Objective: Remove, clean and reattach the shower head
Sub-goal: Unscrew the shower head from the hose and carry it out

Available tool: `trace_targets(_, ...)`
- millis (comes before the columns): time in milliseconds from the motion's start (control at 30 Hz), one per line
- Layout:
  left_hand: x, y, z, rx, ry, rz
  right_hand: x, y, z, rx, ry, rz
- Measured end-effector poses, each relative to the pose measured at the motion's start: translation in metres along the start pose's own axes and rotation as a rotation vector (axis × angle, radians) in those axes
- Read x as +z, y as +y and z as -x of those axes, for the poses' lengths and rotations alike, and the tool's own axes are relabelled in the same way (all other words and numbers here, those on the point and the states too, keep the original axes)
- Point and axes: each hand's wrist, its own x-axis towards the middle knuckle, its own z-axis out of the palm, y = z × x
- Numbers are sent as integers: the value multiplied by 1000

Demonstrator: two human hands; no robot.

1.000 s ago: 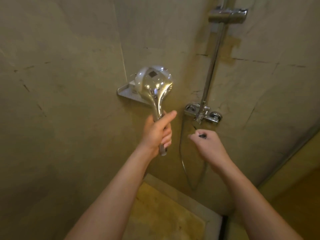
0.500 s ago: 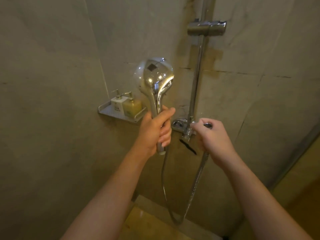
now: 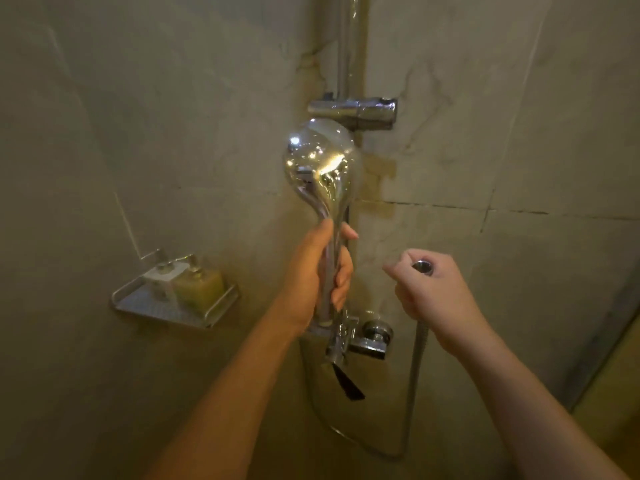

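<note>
My left hand [image 3: 320, 271] grips the handle of the chrome shower head [image 3: 320, 161] and holds it upright, its round head just below the holder bracket [image 3: 356, 112] on the vertical shower rail [image 3: 351, 46]. The handle's lower end is free of the hose. My right hand [image 3: 429, 289] holds the metal hose [image 3: 414, 382] by its end fitting [image 3: 422, 266], to the right of the shower head and apart from it. The hose hangs down from my fist and loops back toward the mixer.
The chrome mixer valve [image 3: 360, 337] sits on the wall just below my left hand. A metal corner shelf [image 3: 145, 306] with two soap bottles [image 3: 199, 284] is at the left. Tiled walls surround; a glass door edge [image 3: 595, 348] runs at the right.
The view has tilted upward. My left hand has raised the shower head up toward the bracket on the rail. My right hand has come up with the hose end.
</note>
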Motion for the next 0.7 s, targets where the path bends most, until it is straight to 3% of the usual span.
trace_targets(200,-10,10,-34,63,-146,-98,-5,-1,-28,-34,154,38)
trace_targets(400,-24,21,-60,169,-191,-175,6,-31,-54,-90,231,59)
trace_targets(533,-25,34,-78,231,-55,-254,9,-62,-77,-165,288,79)
trace_targets(700,-19,55,-109,301,188,-178,4,-111,-103,-266,283,-48)
